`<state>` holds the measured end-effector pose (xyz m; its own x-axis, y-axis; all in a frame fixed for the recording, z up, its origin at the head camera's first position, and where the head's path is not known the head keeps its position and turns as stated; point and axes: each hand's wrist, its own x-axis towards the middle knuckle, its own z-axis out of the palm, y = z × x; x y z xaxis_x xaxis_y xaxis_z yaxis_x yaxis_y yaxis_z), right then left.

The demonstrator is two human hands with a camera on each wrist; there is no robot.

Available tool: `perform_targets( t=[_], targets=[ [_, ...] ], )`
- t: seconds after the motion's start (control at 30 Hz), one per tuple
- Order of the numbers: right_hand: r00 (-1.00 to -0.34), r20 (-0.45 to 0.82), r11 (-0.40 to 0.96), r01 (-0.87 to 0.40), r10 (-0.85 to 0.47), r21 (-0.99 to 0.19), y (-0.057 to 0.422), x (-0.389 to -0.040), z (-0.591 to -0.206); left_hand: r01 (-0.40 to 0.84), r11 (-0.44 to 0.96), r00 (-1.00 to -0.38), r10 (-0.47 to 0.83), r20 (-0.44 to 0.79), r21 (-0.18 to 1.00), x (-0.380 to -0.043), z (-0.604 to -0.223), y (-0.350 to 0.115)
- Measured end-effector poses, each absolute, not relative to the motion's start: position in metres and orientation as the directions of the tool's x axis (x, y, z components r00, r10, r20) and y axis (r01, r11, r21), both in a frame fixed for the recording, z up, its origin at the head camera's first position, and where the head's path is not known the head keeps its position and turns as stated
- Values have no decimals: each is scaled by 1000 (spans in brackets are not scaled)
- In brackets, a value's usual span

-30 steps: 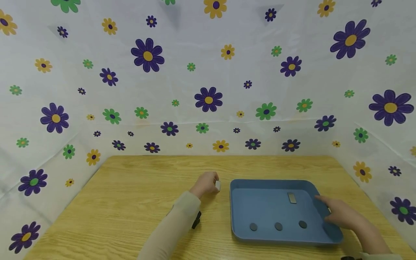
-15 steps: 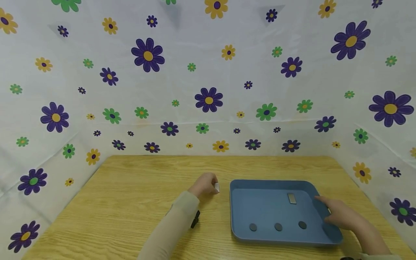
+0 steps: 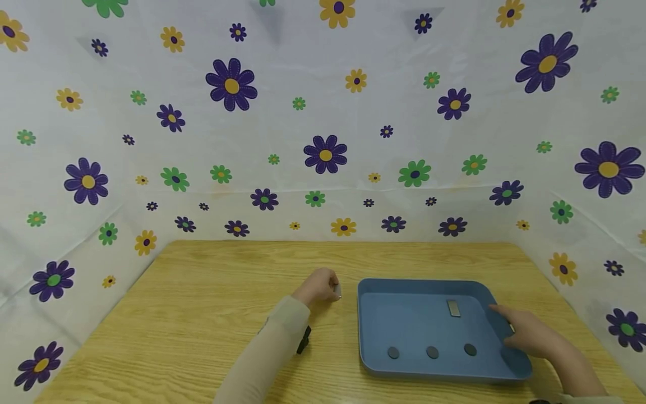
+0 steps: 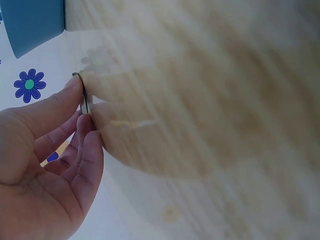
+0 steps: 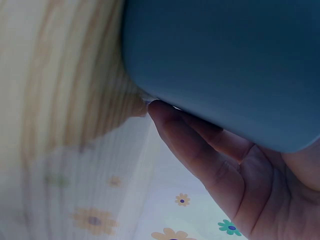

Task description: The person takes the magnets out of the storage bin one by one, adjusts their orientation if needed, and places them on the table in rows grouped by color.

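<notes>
My left hand (image 3: 317, 285) pinches a small thin flat piece (image 4: 84, 95) between thumb and fingertips, just above the table left of the blue tray. In the left wrist view the piece stands edge-on, showing a dark line and a pale silvery side; its kind is unclear. My right hand (image 3: 535, 332) grips the right wall of the blue tray (image 3: 414, 287), with its fingers (image 5: 187, 142) along the outside. Inside the tray lie a silvery rectangular plate (image 3: 453, 308) and dark grey discs: a left one (image 3: 393, 352), a middle one (image 3: 432, 352) and a right one (image 3: 470, 349).
The wooden table (image 3: 202, 303) carries the tray on its right half. A white cloth (image 3: 282, 123) printed with flowers stands along the back and both sides. A black strap piece (image 3: 304, 340) shows under the left sleeve.
The small flat piece has turned in my left fingers, so less of its pale face shows in the head view. My right hand and the tray have stayed put.
</notes>
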<state>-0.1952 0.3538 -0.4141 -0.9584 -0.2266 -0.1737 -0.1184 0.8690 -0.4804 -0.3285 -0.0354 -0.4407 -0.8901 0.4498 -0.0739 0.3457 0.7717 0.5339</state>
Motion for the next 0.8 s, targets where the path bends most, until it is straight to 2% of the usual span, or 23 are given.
perform_targets(
  t=[0.43,0.6,0.8],
  targets=[
    [-959,-167,864,-120,-228,-489,355,-193,-416,311,760,-892,440,-101,570,-323,-430,-44],
    [-957,-161,855,-132,-242,-502,355,-194,-416,352,695,-877,480,-40,627,-321,-414,-38],
    [-954,-175,859,-129,-244,-496,357,-196,-414,361,607,-865,502,10,708,-316,-393,-8]
  ],
)
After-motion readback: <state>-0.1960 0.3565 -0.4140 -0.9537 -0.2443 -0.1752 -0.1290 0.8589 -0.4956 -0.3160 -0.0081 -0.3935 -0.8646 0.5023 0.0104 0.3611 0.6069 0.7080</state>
